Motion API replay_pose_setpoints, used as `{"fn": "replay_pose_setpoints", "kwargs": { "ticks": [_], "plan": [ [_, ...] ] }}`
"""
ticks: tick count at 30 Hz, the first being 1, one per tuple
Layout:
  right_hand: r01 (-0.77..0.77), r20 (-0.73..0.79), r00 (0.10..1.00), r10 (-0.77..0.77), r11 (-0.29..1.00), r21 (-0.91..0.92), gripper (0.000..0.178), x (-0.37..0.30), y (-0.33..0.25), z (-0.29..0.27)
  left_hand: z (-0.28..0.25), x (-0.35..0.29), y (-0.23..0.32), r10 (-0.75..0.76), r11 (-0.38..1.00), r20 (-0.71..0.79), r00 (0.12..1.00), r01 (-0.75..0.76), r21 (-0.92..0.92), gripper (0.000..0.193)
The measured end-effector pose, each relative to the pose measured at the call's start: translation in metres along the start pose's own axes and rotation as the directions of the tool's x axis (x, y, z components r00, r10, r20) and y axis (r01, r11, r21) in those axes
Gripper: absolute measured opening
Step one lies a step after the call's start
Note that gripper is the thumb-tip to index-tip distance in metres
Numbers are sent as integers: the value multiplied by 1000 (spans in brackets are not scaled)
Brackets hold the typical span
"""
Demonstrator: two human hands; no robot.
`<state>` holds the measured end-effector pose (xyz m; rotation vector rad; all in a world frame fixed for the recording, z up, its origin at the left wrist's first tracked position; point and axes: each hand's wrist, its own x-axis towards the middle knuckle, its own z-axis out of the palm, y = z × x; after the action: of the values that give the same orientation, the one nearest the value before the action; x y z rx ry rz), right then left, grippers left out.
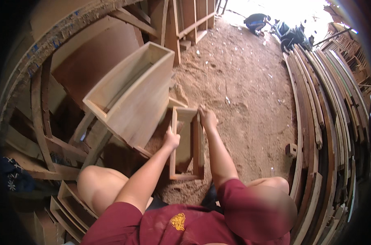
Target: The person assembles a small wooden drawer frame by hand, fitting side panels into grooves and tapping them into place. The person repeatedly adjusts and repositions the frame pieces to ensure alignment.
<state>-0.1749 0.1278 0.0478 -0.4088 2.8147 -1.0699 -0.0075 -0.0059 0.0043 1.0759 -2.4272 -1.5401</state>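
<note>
Between my knees I hold a narrow wooden drawer (198,151), its long sides running away from me and its inside facing up. My left hand (172,138) is closed round its left side wall. At the far right corner my right hand (208,117) grips the drawer, fingers wrapped over the edge. Just left of it stands a larger pale wooden drawer box (138,96), tilted, with its long hollow facing up. The drawer's underside and what it rests on are hidden.
Long planks (316,163) lie stacked along the right. A wooden workbench (40,106) fills the left, with more drawers (73,206) below. Sandy, sawdust-covered ground (251,106) stretches ahead. A person (257,22) crouches far off beside a motorbike (291,34). A small wooden block (291,150) lies by the planks.
</note>
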Motion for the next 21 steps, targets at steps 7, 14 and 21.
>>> {"fn": "replay_pose_setpoints", "kwargs": {
  "ticks": [7,14,21],
  "plan": [
    [9,25,1000,-6,996,-92,35,-27,3,-7,3,1,-8,19,998,-69,997,-15,56,75],
    [-27,289,957,-37,977,213,36,-63,20,-49,4,4,-20,78,996,-88,993,-74,53,76],
    [-122,48,992,113,898,422,28,-46,13,-20,2,-3,-2,26,999,-56,998,-23,49,75]
  ]
}}
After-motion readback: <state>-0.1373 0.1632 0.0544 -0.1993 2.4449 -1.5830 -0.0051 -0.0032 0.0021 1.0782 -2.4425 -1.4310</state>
